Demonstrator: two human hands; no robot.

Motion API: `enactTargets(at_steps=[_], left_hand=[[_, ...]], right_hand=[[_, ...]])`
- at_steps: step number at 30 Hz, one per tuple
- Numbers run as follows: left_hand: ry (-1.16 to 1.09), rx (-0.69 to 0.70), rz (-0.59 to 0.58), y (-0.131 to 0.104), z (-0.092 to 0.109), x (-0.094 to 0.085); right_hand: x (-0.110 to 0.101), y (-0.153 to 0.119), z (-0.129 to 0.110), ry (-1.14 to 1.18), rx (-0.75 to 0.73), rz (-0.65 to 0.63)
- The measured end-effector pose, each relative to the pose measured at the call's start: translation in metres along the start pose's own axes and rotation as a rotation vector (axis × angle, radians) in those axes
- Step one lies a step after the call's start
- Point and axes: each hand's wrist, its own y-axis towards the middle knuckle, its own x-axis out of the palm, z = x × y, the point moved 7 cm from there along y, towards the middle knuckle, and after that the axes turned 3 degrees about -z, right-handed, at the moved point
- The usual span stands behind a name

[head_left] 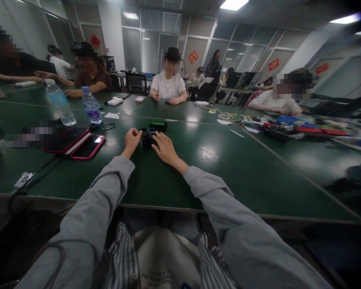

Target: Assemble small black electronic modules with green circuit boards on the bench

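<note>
A small black device [146,139] stands on the green table between my hands, with a small pale-framed screen [152,130] at its upper right. My left hand [132,139] is at the left of the device, thumb and fingers pinched together; whatever they hold is too small to make out. On the right, my right hand [166,148] reaches over the device's right side with its fingers spread, the fingertips near the small screen. Just behind lies a black box with a green display [158,126].
Two water bottles [60,105] [92,107] stand at the left, behind red-edged phones or tablets [88,147] and a cable. A pen [237,134] and a pile of cables and tools [303,127] lie at the right. Several people sit around the table [228,176].
</note>
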Motion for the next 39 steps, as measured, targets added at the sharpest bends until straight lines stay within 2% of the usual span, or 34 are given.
enactTargets(at_steps=[3, 10, 13, 15, 17, 20, 24, 27, 29, 32, 34, 36, 39], left_hand=[[-0.088, 0.019, -0.038, 0.001, -0.002, 0.008], [-0.091, 0.058, -0.234, 0.0, -0.005, 0.022], [-0.095, 0.031, -0.284, 0.0, -0.005, 0.024], [-0.114, 0.018, -0.308, -0.001, -0.005, 0.026], [-0.129, 0.006, -0.305, -0.002, -0.005, 0.027], [-0.139, -0.018, -0.266, -0.002, -0.004, 0.025], [-0.204, -0.057, -0.244, -0.002, -0.004, 0.024], [-0.245, -0.082, -0.228, -0.001, -0.005, 0.023], [-0.265, -0.087, -0.232, -0.001, -0.005, 0.024], [-0.273, -0.094, -0.247, -0.002, -0.005, 0.024], [-0.269, -0.105, -0.248, -0.003, -0.004, 0.024], [-0.273, -0.113, -0.249, -0.004, -0.004, 0.024], [-0.29, -0.109, -0.252, -0.005, -0.002, 0.023]], right_hand=[[-0.002, -0.004, -0.005, 0.002, 0.001, -0.06], [-0.017, -0.005, 0.01, -0.016, 0.132, 0.055], [-0.012, -0.005, 0.011, 0.006, 0.118, 0.051], [-0.005, -0.005, 0.013, 0.036, 0.105, -0.012], [0.002, -0.007, 0.016, 0.067, 0.115, -0.077], [0.002, -0.011, 0.017, 0.08, 0.111, -0.102], [-0.008, -0.016, 0.02, 0.072, 0.141, -0.07], [-0.02, -0.024, 0.029, 0.064, 0.196, -0.027], [-0.029, -0.035, 0.04, 0.087, 0.2, -0.042], [-0.054, -0.073, 0.075, 0.143, 0.236, -0.063], [-0.085, -0.115, 0.116, 0.117, 0.329, -0.032], [-0.126, -0.171, 0.168, -0.005, 0.472, 0.002], [-0.199, -0.264, 0.247, -0.227, 0.663, 0.05]])
